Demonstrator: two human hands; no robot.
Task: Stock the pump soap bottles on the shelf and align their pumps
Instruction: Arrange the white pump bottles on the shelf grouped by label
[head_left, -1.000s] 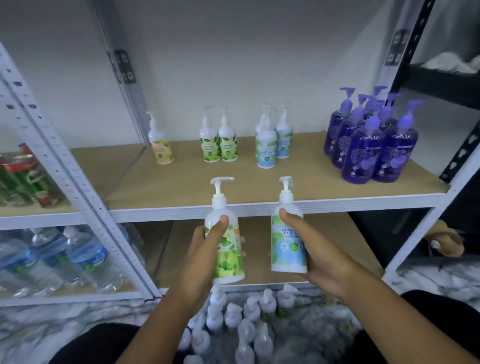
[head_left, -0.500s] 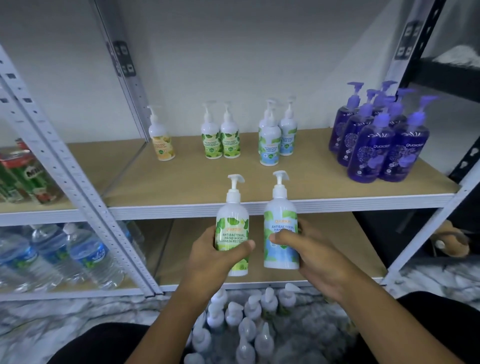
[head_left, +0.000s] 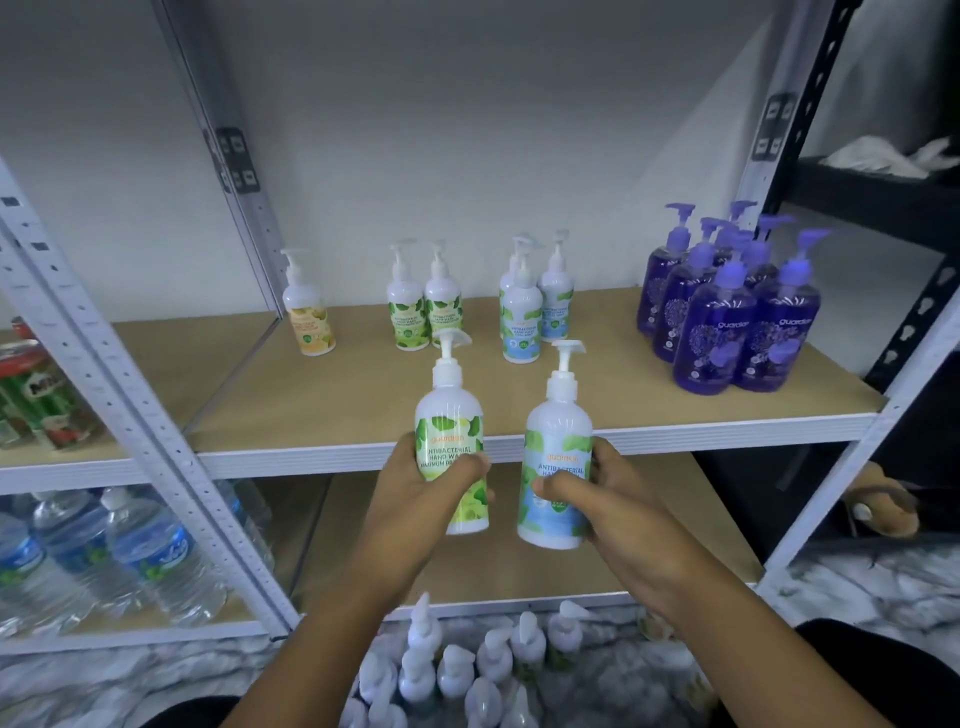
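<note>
My left hand (head_left: 415, 493) grips a white pump bottle with a green leaf label (head_left: 451, 431). My right hand (head_left: 613, 499) grips one with a blue-green label (head_left: 558, 452). Both are upright, side by side but apart, held before the front edge of the wooden shelf (head_left: 363, 395), nozzles turned rightward.

water bottles (head_left: 130, 561): lower left | Milo packs (head_left: 47, 405): left shelf | white cloth (head_left: 883, 156): black rack (head_left: 872, 205)

3 green bottles (head_left: 450, 422), 4 blue (head_left: 521, 323), 1 yellow (head_left: 309, 323)
</note>
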